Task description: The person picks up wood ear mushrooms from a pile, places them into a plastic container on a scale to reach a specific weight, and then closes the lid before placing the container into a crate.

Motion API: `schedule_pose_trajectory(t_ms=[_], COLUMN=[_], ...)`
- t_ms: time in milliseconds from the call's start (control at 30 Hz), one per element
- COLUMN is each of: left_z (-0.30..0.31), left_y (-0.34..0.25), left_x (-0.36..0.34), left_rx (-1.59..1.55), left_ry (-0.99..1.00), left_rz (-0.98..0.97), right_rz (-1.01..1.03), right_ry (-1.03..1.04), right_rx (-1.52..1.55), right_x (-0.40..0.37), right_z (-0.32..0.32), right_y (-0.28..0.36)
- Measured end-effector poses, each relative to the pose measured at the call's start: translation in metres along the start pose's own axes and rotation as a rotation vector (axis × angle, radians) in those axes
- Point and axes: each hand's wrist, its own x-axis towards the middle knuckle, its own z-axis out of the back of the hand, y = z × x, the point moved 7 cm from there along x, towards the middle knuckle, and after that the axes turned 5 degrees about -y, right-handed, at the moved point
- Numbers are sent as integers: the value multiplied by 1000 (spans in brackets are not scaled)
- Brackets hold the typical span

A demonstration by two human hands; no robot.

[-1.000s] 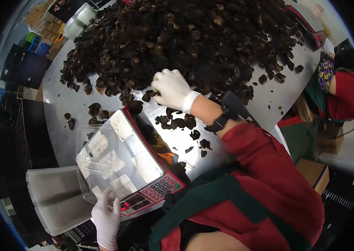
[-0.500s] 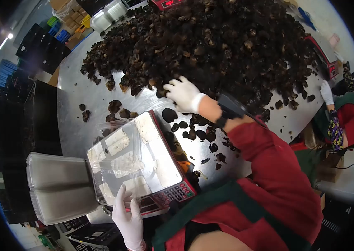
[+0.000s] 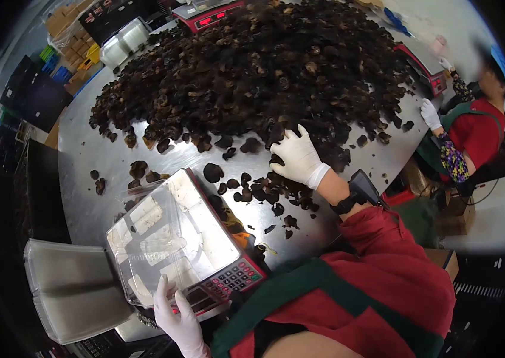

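Arching at the near edge of the dark heap (image 3: pixel 228 83), the right hand (image 3: pixel 300 159) has fingers parted.

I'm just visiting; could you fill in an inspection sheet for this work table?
Surface: shiny metal table, strewn with bits.
Job's things: heap of dark pieces; scale with white patches on its platform; clear plastic container over that platform.
Clutter: loose pieces and something orange beside the scale.
Hands: gloved left hand at the container's near edge, grip unclear; gloved right hand at the heap's near edge, whether holding anything unclear.
Cables: thin dark cable, far right.
Surroundings: another person at right; stacked clear containers at left.
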Motion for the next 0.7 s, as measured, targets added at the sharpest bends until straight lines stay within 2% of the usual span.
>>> schedule_pose_trajectory(t_ms=[67,200,233,267,333,367,467,500,533,567,600,633,700], left_z=[2,0,0,0,3,0,-5,-7,-10,-12,-12,-14,-19], left_y=[-5,5,11,4,-22,-14,-25,-26,-28,-29,-29,-29,-42], left_x=[-1,1,1,1,4,4,6,5,5,4,3,2,2], left_rx=[35,17,-26,-30,217,48,137,-8,-7,38,83,200,249], left_ry=[-51,-54,-27,-10,-62,-3,50,19,26,27,26,44,67], left_rz=[-107,-60,65,64,-111,40,-75,1,-8,-38,-67,-135,-100], right_rz=[-52,-40,-109,-178,-209,-211,-245,-277,-307,-424,-432,-525,-691], right_ry=[-18,-266,-203,-144,-163,-153,-124,-141,-160,-168,-171,-215,-217], right_rx=[24,216,306,397,437,531,672,694,716,838,841,853,886], right_x=[-6,-24,-28,-32,-46,-53,-76,-84,-90,-93,-95,-99,-101], right_z=[5,24,23,23,19,16,11,9,7,15,14,12,12], right_y=[-13,-40,-51,-60,-78,-86,-105,-113,-119,-123,-126,-136,-145])
